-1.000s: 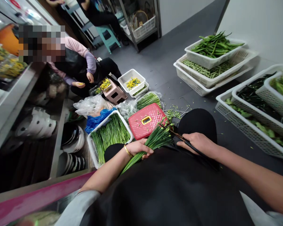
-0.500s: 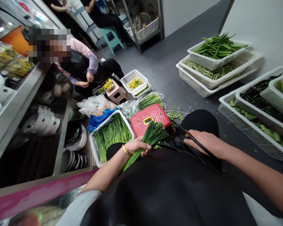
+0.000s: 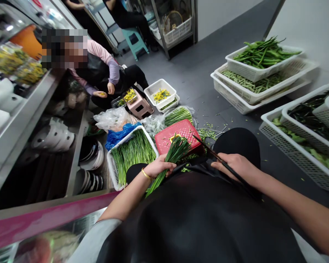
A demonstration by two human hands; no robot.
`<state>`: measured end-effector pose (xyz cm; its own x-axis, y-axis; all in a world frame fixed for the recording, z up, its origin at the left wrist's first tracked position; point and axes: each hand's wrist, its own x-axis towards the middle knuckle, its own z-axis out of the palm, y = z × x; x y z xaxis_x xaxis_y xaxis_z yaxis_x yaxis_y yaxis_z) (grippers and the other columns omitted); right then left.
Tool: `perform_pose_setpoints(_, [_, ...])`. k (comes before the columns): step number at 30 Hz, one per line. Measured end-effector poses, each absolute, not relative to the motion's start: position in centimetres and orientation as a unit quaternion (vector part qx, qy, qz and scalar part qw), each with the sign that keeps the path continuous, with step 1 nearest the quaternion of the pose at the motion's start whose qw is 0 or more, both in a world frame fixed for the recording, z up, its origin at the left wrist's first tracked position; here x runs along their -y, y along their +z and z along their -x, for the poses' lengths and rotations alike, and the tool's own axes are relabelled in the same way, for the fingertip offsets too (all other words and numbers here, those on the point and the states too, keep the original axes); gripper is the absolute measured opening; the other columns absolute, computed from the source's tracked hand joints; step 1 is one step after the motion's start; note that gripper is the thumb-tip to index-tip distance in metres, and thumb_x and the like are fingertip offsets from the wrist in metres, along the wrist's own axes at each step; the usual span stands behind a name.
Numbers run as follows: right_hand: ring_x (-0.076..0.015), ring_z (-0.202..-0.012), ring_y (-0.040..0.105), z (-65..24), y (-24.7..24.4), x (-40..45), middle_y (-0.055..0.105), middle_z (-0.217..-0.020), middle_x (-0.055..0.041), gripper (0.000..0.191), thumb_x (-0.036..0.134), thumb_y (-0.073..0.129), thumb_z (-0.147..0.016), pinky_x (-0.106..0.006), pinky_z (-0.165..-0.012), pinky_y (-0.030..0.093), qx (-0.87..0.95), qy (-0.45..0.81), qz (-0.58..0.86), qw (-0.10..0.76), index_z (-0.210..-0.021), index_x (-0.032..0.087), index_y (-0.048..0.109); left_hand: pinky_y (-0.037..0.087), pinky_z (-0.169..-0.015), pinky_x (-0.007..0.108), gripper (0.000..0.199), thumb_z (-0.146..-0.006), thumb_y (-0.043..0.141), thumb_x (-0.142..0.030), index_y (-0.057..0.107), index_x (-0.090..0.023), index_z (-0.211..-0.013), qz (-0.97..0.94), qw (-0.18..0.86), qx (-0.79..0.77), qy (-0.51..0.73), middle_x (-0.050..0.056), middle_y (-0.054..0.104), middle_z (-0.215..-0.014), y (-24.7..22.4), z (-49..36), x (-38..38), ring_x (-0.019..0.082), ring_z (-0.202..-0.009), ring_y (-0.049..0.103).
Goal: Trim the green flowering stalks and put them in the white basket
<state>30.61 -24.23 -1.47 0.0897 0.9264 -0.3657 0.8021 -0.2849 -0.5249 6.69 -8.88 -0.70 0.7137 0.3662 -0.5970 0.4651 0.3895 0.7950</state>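
Note:
My left hand is closed around a bunch of garlic chives. The dark tips point up and away from me, and the paler ends hang toward my apron. In my right hand are dark scissors, their long blades pointing left toward the bunch but apart from it; part of the handles is hidden by the hand. Just beyond the bunch stands a red stool with a textured top. To the left, a white basket holds more long chives.
Chive stalks lie on plastic behind the stool, with trimmings on the floor. Stacked white baskets of green peppers and beans stand right, near more vegetable baskets. A co-worker sits at left by yellow flowers. Shelving runs along the left.
The view has shifted slightly, so the surroundings sit further right. The chive bunch has tilted a little more upright, and the scissor blades show more clearly, raised above the stool's edge.

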Motion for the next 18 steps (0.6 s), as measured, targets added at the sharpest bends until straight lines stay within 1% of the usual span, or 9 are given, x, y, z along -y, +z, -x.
perform_pose_setpoints(2, [-0.0219, -0.073, 0.067, -31.3, -2.1, 24.8, 0.067, -0.075, -0.0057, 0.036, 0.050, 0.033, -0.091, -0.028, -0.064, 0.044, 0.583, 0.339, 0.731, 0.106, -0.076, 0.022, 0.050, 0.034, -0.035, 0.019, 0.032, -0.059, 0.075, -0.032, 0.048, -0.015, -0.061, -0.536, 0.754, -0.380, -0.017, -0.005, 0.051, -0.048, -0.7, -6.1, 8.6, 0.007, -0.036, 0.046])
perform_pose_setpoints(4, [-0.0224, -0.076, 0.067, -31.8, -2.7, 24.9, 0.068, -0.077, -0.0063, 0.038, 0.051, 0.032, -0.091, -0.029, -0.066, 0.046, 0.581, 0.358, 0.725, 0.095, -0.076, 0.022, 0.052, 0.033, -0.035, 0.019, 0.032, -0.059, 0.075, -0.032, 0.048, -0.014, -0.062, -0.505, 0.779, -0.372, -0.002, -0.004, 0.051, -0.049, -0.8, -5.4, 8.1, 0.007, -0.035, 0.045])
perform_pose_setpoints(7, [-0.0247, -0.076, 0.068, -32.1, -3.5, 23.7, 0.068, -0.075, -0.0089, 0.053, 0.057, 0.025, -0.092, -0.031, -0.064, 0.047, 0.548, 0.385, 0.742, 0.028, -0.070, 0.021, 0.057, 0.032, -0.035, 0.019, 0.034, -0.058, 0.074, -0.035, 0.048, -0.014, -0.059, -0.476, 0.804, -0.356, 0.029, -0.004, 0.048, -0.047, -1.1, -4.3, 6.8, 0.005, -0.034, 0.041])
perform_pose_setpoints(9, [-0.0278, -0.080, 0.068, -32.1, -3.6, 22.1, 0.070, -0.078, -0.0114, 0.060, 0.063, 0.025, -0.090, -0.033, -0.065, 0.048, 0.549, 0.375, 0.746, -0.022, -0.068, 0.020, 0.060, 0.031, -0.035, 0.019, 0.034, -0.056, 0.074, -0.034, 0.047, -0.014, -0.055, -0.493, 0.773, -0.395, 0.061, -0.005, 0.046, -0.043, -1.1, -3.6, 5.6, 0.005, -0.032, 0.039])
perform_pose_setpoints(11, [-0.0316, -0.089, 0.068, -31.9, -3.4, 19.8, 0.071, -0.087, -0.0140, 0.062, 0.068, 0.029, -0.087, -0.037, -0.070, 0.049, 0.582, 0.352, 0.731, -0.049, -0.073, 0.019, 0.065, 0.030, -0.035, 0.019, 0.032, -0.056, 0.074, -0.032, 0.047, -0.014, -0.053, -0.510, 0.734, -0.439, 0.089, -0.004, 0.046, -0.042, -0.8, -2.9, 4.7, 0.006, -0.032, 0.040])
perform_pose_setpoints(13, [-0.0338, -0.096, 0.066, -31.6, -3.5, 17.1, 0.071, -0.096, -0.0174, 0.065, 0.069, 0.031, -0.085, -0.040, -0.075, 0.049, 0.612, 0.326, 0.718, -0.055, -0.083, 0.016, 0.069, 0.030, -0.035, 0.020, 0.032, -0.056, 0.074, -0.031, 0.049, -0.013, -0.055, -0.513, 0.725, -0.445, 0.108, -0.004, 0.047, -0.043, -0.2, -2.1, 4.1, 0.006, -0.033, 0.041])
perform_pose_setpoints(16, [-0.0347, -0.102, 0.065, -30.6, -5.1, 12.5, 0.068, -0.106, -0.0241, 0.068, 0.065, 0.034, -0.087, -0.041, -0.079, 0.049, 0.605, 0.285, 0.741, -0.061, -0.098, 0.009, 0.071, 0.031, -0.036, 0.020, 0.032, -0.056, 0.076, -0.033, 0.051, -0.012, -0.060, -0.505, 0.742, -0.418, 0.140, -0.004, 0.048, -0.046, 1.1, -1.0, 4.3, 0.005, -0.034, 0.040])
perform_pose_setpoints(18, [-0.0344, -0.103, 0.064, -29.6, -7.0, 9.7, 0.066, -0.109, -0.0276, 0.065, 0.058, 0.036, -0.088, -0.041, -0.079, 0.049, 0.588, 0.269, 0.761, -0.054, -0.103, 0.005, 0.070, 0.031, -0.038, 0.020, 0.033, -0.056, 0.075, -0.035, 0.053, -0.012, -0.062, -0.507, 0.743, -0.405, 0.163, -0.004, 0.048, -0.046, 1.7, -0.5, 5.0, 0.005, -0.034, 0.039])
